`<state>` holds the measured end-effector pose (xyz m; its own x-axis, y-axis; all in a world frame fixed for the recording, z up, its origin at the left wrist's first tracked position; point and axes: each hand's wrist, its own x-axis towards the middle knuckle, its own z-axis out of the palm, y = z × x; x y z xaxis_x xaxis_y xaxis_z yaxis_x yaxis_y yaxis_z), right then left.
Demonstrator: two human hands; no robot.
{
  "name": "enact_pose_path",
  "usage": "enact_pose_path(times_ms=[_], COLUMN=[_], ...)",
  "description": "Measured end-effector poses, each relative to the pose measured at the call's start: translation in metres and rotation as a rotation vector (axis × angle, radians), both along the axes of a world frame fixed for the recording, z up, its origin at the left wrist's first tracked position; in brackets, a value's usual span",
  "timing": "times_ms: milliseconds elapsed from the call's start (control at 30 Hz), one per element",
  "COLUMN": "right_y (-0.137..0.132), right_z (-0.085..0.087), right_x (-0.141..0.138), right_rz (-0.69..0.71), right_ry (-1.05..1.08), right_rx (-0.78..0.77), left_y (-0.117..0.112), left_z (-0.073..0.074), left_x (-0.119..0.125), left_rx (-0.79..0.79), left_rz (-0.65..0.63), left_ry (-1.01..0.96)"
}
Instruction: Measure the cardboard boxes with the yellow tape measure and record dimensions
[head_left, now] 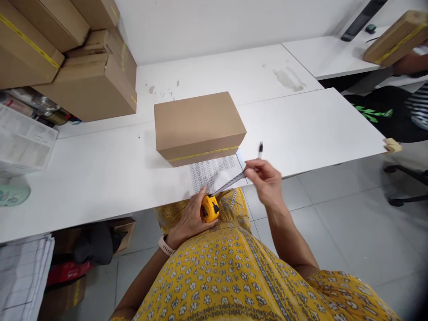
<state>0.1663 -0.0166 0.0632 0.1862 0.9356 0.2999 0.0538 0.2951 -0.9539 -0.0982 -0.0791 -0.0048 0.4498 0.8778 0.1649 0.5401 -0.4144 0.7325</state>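
My left hand (190,219) is closed round a yellow tape measure (209,208) at the near edge of the white table (100,178). The steel blade (229,183) runs up and right from it to my right hand (265,178), which pinches the blade's tip. A closed brown cardboard box (197,125) with yellow tape along its front stands on the table just beyond both hands. A printed sheet of paper (214,171) lies under the box's front edge. A pen (260,148) rests on the table to the right of the box.
Stacked cardboard boxes (83,76) fill the back left corner, with a clear plastic bin (23,142) in front of them. At the right, another person's hand holds a box (394,38) over a second table. An office chair base (404,183) stands on the tiled floor.
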Motion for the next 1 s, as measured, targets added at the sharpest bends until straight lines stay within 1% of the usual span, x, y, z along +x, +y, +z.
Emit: enact_pose_path(times_ms=[100,167,200,233,300,367,400,433,467,533,633,667,733,800,867,900,933,1000], right_y=[-0.016,-0.02,-0.019,-0.016,-0.004,0.014,0.024,0.034,0.043,0.059,0.075,0.078,0.081,0.082,0.077,0.073,0.067,0.049], right_z=[-0.011,-0.018,-0.021,-0.025,-0.036,-0.051,-0.059,-0.068,-0.076,-0.09,-0.102,-0.103,-0.102,-0.096,-0.088,-0.083,-0.077,-0.064], right_x=[-0.02,-0.024,-0.021,-0.016,0.002,0.025,0.036,0.046,0.054,0.064,0.067,0.066,0.066,0.068,0.073,0.076,0.079,0.084], right_rz=[0.198,0.238,0.21,0.142,-0.095,-0.371,-0.479,-0.55,-0.589,-0.598,-0.541,-0.518,-0.469,-0.433,-0.403,-0.382,-0.349,-0.239], right_ry=[-0.178,-0.341,-0.408,-0.456,-0.509,-0.564,-0.609,-0.665,-0.718,-0.82,-0.946,-0.977,-1.012,-0.993,-0.868,-0.748,-0.591,-0.23], right_rx=[-0.002,0.026,0.041,0.051,0.054,0.008,-0.037,-0.091,-0.145,-0.216,-0.25,-0.265,-0.309,-0.339,-0.336,-0.329,-0.32,-0.294], left_y=[0.003,0.003,0.003,0.004,0.007,0.016,0.024,0.033,0.044,0.071,0.119,0.135,0.168,0.193,0.204,0.203,0.196,0.169], left_z=[0.005,0.009,0.01,0.012,0.018,0.027,0.034,0.043,0.053,0.077,0.11,0.117,0.126,0.128,0.126,0.124,0.12,0.106], left_x=[0.009,0.014,0.015,0.015,0.01,0.001,-0.005,-0.011,-0.017,-0.027,-0.038,-0.04,-0.043,-0.044,-0.043,-0.04,-0.037,-0.026], left_rx=[-0.063,-0.076,-0.074,-0.065,-0.016,0.105,0.192,0.287,0.388,0.501,0.584,0.594,0.574,0.506,0.491,0.524,0.579,0.688], left_rz=[-0.001,0.006,0.022,0.044,0.101,0.178,0.223,0.271,0.314,0.364,0.332,0.315,0.283,0.238,0.216,0.228,0.252,0.304], left_ry=[-0.062,-0.079,-0.08,-0.077,-0.075,-0.09,-0.099,-0.106,-0.106,-0.071,0.041,0.087,0.175,0.259,0.322,0.332,0.323,0.248])
